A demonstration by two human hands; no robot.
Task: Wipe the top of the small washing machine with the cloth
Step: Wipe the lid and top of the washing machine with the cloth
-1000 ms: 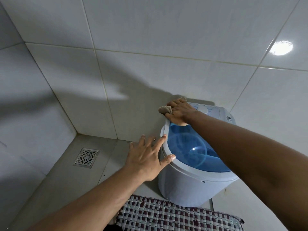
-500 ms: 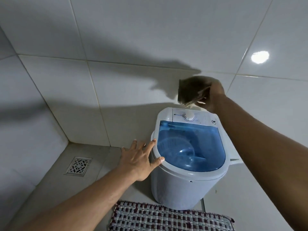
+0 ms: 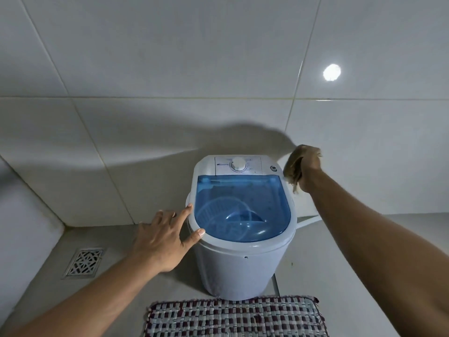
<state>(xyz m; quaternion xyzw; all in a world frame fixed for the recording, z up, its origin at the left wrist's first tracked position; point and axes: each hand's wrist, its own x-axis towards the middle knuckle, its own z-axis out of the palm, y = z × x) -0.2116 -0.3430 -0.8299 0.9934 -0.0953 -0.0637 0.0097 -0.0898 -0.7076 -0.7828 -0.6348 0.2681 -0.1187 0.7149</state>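
Note:
The small white washing machine (image 3: pixel 239 268) stands on the floor against the tiled wall. It has a blue see-through lid (image 3: pixel 240 207) and a white dial panel (image 3: pixel 238 164) at the back. My left hand (image 3: pixel 164 235) rests with spread fingers on the machine's left rim, thumb and forefinger touching it. My right hand (image 3: pixel 309 166) is held to the right of the machine's back corner, off its top, clenched around a bunched tan cloth (image 3: pixel 292 169) that hangs down from the fist.
A metal floor drain (image 3: pixel 83 262) lies at the lower left. A checked woven mat (image 3: pixel 234 317) lies in front of the machine. The tiled wall stands close behind it. A white hose (image 3: pixel 307 221) leaves the machine's right side.
My right hand lifted the cloth off the back left of the machine's top, then swung right and down to beside the back right corner. My left hand stayed on the rim.

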